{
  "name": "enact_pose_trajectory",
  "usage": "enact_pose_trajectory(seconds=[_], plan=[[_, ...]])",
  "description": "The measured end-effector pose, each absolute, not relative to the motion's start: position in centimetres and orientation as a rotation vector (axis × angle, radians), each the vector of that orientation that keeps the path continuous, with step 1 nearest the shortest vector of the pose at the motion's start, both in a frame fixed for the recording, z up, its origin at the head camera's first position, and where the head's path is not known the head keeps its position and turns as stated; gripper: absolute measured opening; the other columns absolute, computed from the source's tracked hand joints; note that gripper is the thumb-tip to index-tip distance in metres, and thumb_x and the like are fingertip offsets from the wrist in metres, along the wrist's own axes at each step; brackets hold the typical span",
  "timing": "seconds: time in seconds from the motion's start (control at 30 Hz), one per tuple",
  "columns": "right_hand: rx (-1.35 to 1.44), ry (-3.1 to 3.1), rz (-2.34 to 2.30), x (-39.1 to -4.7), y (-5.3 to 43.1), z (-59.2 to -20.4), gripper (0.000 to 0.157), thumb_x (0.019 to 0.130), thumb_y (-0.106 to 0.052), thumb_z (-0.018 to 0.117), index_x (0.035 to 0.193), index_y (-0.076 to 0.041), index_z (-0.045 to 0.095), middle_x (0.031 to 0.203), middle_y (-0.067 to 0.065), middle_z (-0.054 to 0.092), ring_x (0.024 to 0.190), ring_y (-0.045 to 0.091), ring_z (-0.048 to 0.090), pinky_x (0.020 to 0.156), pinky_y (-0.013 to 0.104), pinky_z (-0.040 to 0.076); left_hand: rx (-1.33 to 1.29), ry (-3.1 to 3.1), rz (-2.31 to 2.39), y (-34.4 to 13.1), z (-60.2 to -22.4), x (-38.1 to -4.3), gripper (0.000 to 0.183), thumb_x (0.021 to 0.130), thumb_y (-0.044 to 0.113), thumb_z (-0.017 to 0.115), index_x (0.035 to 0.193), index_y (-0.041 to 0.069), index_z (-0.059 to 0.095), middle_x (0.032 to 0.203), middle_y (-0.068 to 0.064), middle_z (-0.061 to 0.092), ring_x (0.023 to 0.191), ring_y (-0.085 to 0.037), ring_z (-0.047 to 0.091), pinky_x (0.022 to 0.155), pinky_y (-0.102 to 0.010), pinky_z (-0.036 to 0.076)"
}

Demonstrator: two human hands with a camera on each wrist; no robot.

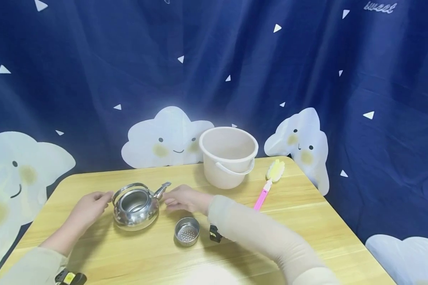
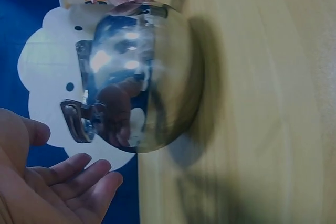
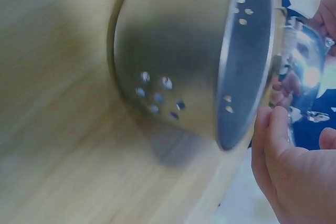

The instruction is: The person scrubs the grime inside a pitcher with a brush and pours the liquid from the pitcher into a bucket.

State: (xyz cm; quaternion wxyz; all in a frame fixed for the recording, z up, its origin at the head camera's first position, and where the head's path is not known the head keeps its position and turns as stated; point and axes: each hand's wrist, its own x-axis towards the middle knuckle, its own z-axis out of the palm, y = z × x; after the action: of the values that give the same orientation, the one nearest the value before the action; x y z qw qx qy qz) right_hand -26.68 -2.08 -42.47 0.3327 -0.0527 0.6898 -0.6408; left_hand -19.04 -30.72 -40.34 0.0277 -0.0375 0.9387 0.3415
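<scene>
A shiny steel teapot (image 1: 136, 211) without a lid stands on the wooden table, its spout pointing right and its loop handle raised. Beside its left side, my left hand (image 1: 92, 208) has its fingertips close to the handle; in the left wrist view, that hand's fingers (image 2: 79, 182) are loosely spread with nothing between them. On the other side, my right hand (image 1: 183, 199) reaches to the spout, fingertips right by it. In the right wrist view, its fingers (image 3: 275, 135) are relaxed. A round steel strainer (image 1: 187, 231) with small holes sits upright just below the right hand.
A pale bucket (image 1: 225, 178) with its handle lowered stands at the back. Right of it lies a bottle brush (image 1: 262, 198) with a pink handle and yellow-white sponge head, partly behind my right sleeve (image 1: 256, 233). A dark blue cloud-print curtain (image 1: 199, 51) hangs behind the table.
</scene>
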Motion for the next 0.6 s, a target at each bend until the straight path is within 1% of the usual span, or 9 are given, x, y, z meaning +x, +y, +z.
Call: enact_pose_trajectory(seconds=[0.1, 0.17, 0.27, 0.37, 0.47, 0.6], plan=[[-0.144, 1.796, -1.673, -26.7, -1.2, -41.8, 0.046, 0.098, -0.009, 0.062, 0.133, 0.017, 0.048, 0.127, 0.028, 0.057, 0.123, 0.042, 0.056, 0.101, 0.039, 0.052, -0.08, 2.959, 1.02, -30.6, -40.0, -18.7, 0.073, 0.108, 0.049, 0.029, 0.135, -0.017, 0.046, 0.134, -0.039, 0.05, 0.121, -0.059, 0.047, 0.098, -0.067, 0.041], [-0.143, 1.801, -1.672, -26.6, -0.6, -41.4, 0.049, 0.098, -0.008, 0.061, 0.135, 0.018, 0.043, 0.128, 0.03, 0.055, 0.125, 0.044, 0.054, 0.101, 0.039, 0.052, -0.053, 2.999, 1.011, -30.2, -39.7, -18.5, 0.07, 0.108, 0.048, 0.031, 0.136, -0.015, 0.048, 0.137, -0.038, 0.048, 0.125, -0.059, 0.043, 0.101, -0.068, 0.037], [-0.169, 1.808, -1.657, -26.3, 0.3, -40.8, 0.048, 0.099, -0.008, 0.06, 0.135, 0.018, 0.044, 0.129, 0.031, 0.054, 0.126, 0.046, 0.052, 0.102, 0.039, 0.051, -0.028, 3.033, 1.023, -29.4, -39.2, -18.0, 0.067, 0.108, 0.047, 0.034, 0.135, -0.012, 0.051, 0.136, -0.036, 0.051, 0.124, -0.057, 0.045, 0.101, -0.067, 0.037], [-0.198, 1.845, -1.631, -26.0, 1.4, -40.3, 0.046, 0.099, -0.009, 0.061, 0.133, 0.017, 0.047, 0.121, 0.027, 0.058, 0.124, 0.046, 0.054, 0.099, 0.038, 0.053, -0.003, 3.052, 1.041, -28.4, -38.7, -17.6, 0.066, 0.107, 0.048, 0.035, 0.134, -0.01, 0.052, 0.134, -0.034, 0.054, 0.123, -0.055, 0.048, 0.1, -0.067, 0.038], [-0.233, 1.874, -1.606, -25.9, 2.4, -40.0, 0.046, 0.099, -0.011, 0.061, 0.133, 0.016, 0.048, 0.116, 0.023, 0.06, 0.122, 0.046, 0.056, 0.097, 0.035, 0.054, 0.033, 3.076, 1.059, -27.4, -38.4, -17.5, 0.061, 0.107, 0.045, 0.039, 0.132, -0.009, 0.054, 0.132, -0.032, 0.057, 0.12, -0.054, 0.051, 0.098, -0.066, 0.041], [-0.269, 1.862, -1.608, -25.7, 3.7, -39.6, 0.049, 0.099, -0.011, 0.06, 0.135, 0.017, 0.044, 0.118, 0.023, 0.059, 0.122, 0.047, 0.055, 0.097, 0.036, 0.054, 0.087, 3.092, 1.106, -26.2, -38.1, -17.4, 0.056, 0.107, 0.043, 0.044, 0.131, -0.006, 0.057, 0.13, -0.029, 0.06, 0.118, -0.052, 0.056, 0.097, -0.063, 0.044]])
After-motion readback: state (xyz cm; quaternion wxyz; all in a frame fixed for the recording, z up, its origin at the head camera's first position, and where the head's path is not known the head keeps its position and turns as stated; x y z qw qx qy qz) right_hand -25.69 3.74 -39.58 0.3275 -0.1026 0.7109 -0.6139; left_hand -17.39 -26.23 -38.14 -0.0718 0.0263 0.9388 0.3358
